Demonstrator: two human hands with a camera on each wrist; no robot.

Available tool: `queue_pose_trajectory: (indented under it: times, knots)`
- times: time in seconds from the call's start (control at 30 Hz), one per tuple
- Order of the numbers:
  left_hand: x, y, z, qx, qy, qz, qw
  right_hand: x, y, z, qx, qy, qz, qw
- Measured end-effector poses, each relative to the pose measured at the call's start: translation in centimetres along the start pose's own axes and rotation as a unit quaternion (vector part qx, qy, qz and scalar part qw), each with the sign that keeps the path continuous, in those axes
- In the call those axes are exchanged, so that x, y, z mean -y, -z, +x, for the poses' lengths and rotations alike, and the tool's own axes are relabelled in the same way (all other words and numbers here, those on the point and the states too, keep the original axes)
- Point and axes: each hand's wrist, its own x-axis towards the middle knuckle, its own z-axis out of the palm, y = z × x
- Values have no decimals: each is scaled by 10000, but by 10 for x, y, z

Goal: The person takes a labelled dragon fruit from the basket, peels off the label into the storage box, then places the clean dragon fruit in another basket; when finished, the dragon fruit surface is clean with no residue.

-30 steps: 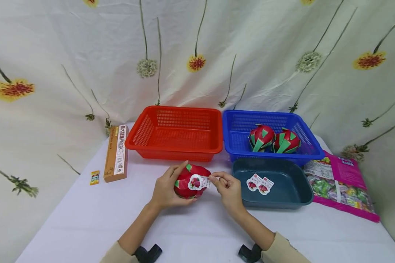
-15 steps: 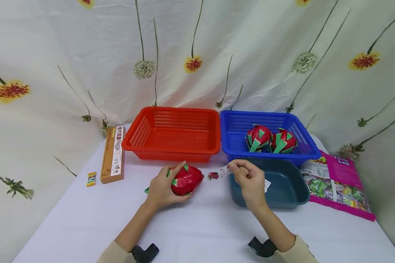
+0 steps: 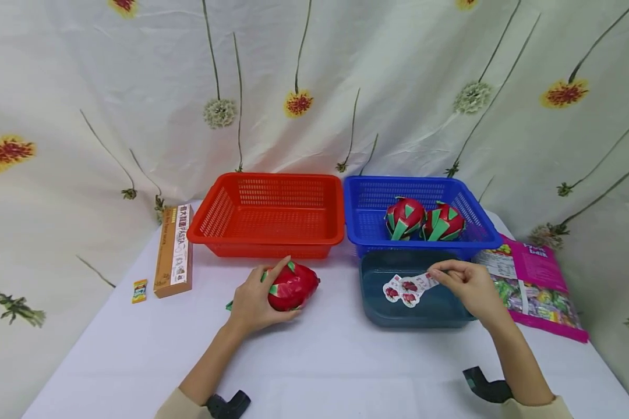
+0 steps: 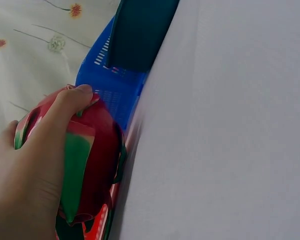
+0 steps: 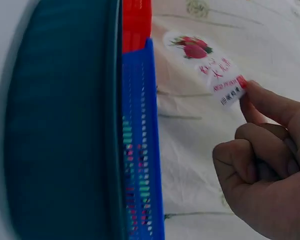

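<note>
My left hand (image 3: 251, 298) holds a red dragon fruit (image 3: 296, 287) with green scales, low over the white cloth, its fingers and thumb spread round one end. In the left wrist view the thumb lies across the red skin (image 4: 102, 142). Over a dark teal tray (image 3: 416, 320), my right hand (image 3: 474, 290) pinches one end of a white label (image 5: 210, 67) between thumb and finger. A dragon fruit picture and red writing show on that label. Below it, similar labels (image 3: 391, 292) lie in the tray, partly overlapped by it in the head view.
A red basket (image 3: 264, 247) stands behind the left hand. Beside it, a blue basket (image 3: 367, 238) holds two more dragon fruits (image 3: 405, 217). A pasta box (image 3: 174, 250) and a small yellow packet (image 3: 139, 291) lie at left. A pink candy bag (image 3: 540, 279) lies at right.
My right hand has drawn the label away from the fruit and carried it right, over the tray. The left hand keeps hold of the dragon fruit, which has turned.
</note>
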Motion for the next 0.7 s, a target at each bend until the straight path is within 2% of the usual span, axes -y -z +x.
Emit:
queue_pose_trajectory:
  times: [0.1,0.2,0.4,0.57,0.7]
  knots:
    - [-1,1,2,-6,-32,-1,10000,-21,12,3,448,-359,-609,9965]
    - [-1,1,2,-18,-50,2,10000,-40,14,8,597,-526,-937,9924]
    - [2,1,0,30,-28,-4,10000,-63,4,21,484,-342,-1750,9828]
    - [2,0,0,84,-7,5,10000,-74,-1,27,358,-173,-2214,9744]
    - [1,1,0,81,-7,24,10000,-79,-5,30,460,-58,-2495,9673]
